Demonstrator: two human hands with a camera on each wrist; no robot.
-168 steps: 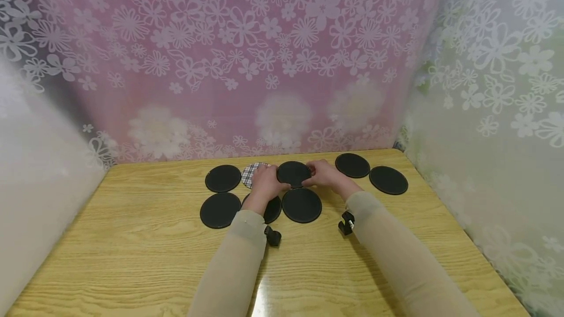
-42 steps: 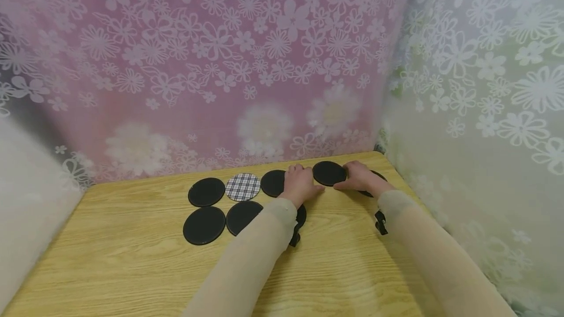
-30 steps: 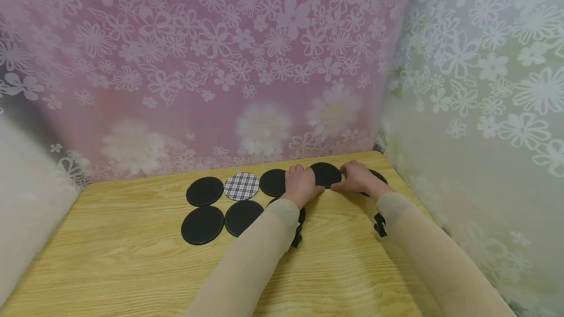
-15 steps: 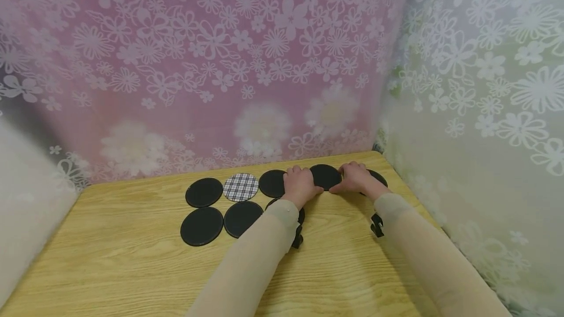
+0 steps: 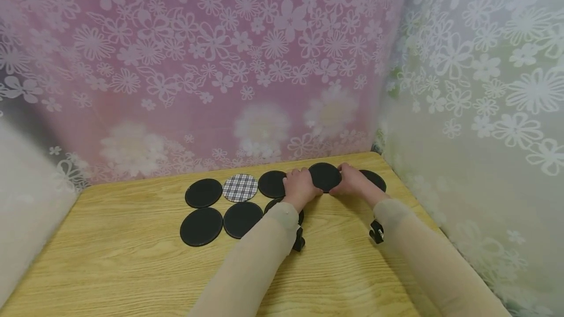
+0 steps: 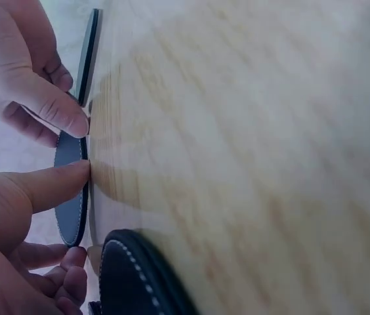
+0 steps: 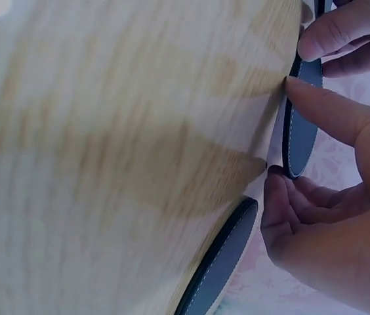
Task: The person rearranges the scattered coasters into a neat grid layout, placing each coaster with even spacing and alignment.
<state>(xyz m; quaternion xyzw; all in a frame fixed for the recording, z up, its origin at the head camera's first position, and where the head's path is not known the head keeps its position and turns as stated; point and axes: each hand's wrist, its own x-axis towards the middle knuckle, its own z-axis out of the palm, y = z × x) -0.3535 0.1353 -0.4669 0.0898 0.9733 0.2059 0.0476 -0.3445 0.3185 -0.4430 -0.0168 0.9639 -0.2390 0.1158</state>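
Observation:
A round black coaster [image 5: 324,177] with pale stitching lies between my two hands at the back of the table. My left hand [image 5: 301,187] grips its left side, thumb [image 6: 67,178] against the near edge and fingers curled at the side. From the right, my right hand [image 5: 352,180] holds the same coaster, thumb [image 7: 319,105] on the near edge, fingertips at its far right. Left of my left hand lies another black coaster [image 5: 271,184], partly covered by that hand. One more black coaster [image 5: 376,180] sits right of my right hand, partly hidden.
A plaid coaster [image 5: 240,188] and a black coaster [image 5: 203,192] continue the back row leftward. In the front row lie black coasters, one [image 5: 201,226] at the left, one [image 5: 242,220] beside it, another under my left forearm. Flowered cloth [image 5: 264,62] hangs behind the wooden table [image 5: 132,268].
Both hands have gone from the third back-row coaster to the one right of it, which has slid left toward the row. The head view has turned right. The last half second shows only slight shifts.

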